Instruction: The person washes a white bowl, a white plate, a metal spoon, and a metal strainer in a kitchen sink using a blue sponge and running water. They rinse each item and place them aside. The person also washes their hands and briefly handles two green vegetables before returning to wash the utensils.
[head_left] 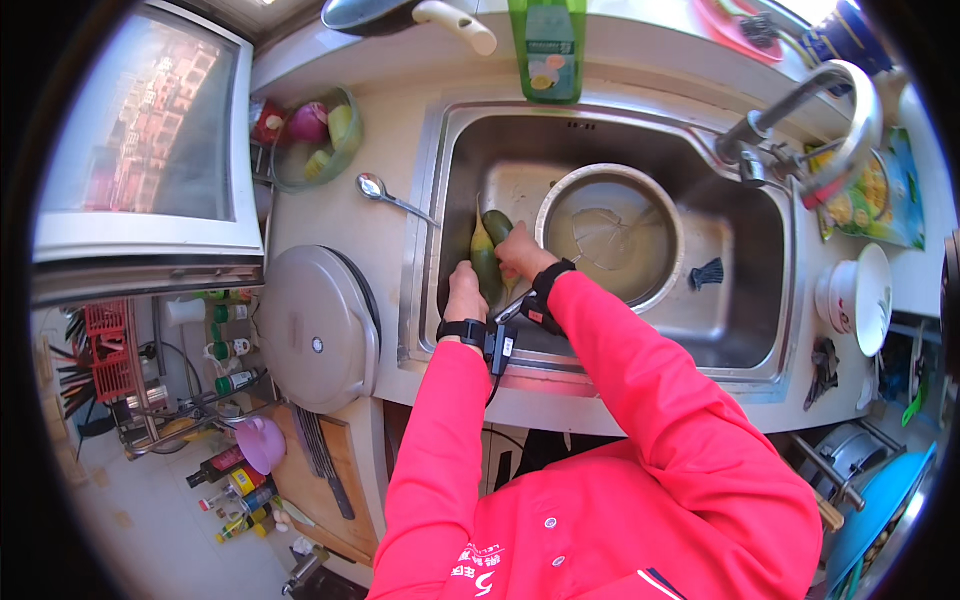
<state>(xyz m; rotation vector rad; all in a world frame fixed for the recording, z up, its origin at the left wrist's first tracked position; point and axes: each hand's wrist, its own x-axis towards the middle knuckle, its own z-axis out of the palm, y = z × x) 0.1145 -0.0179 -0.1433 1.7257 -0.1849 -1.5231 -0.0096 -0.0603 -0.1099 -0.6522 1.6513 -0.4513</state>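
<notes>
While you lean over the counter (330, 225), here is how things lie, largest first.

Sink: the steel sink (745, 345) holds both your hands at its left end.
Pot: a round metal pot (660, 215) with water sits just right of your right hand.
Gourd: the long green gourd (484, 262) lies between your hands, long axis running away from you, tip pointing to the far wall.
Second gourd: a darker one (497, 224) lies just beyond your right hand.
Right hand: your right hand (519, 253) is closed on the gourd's upper side, the nearer to its tip.
Left hand: your left hand (465, 292) clasps the near end.
Spoon: a spoon (376, 188) rests left of both.
</notes>
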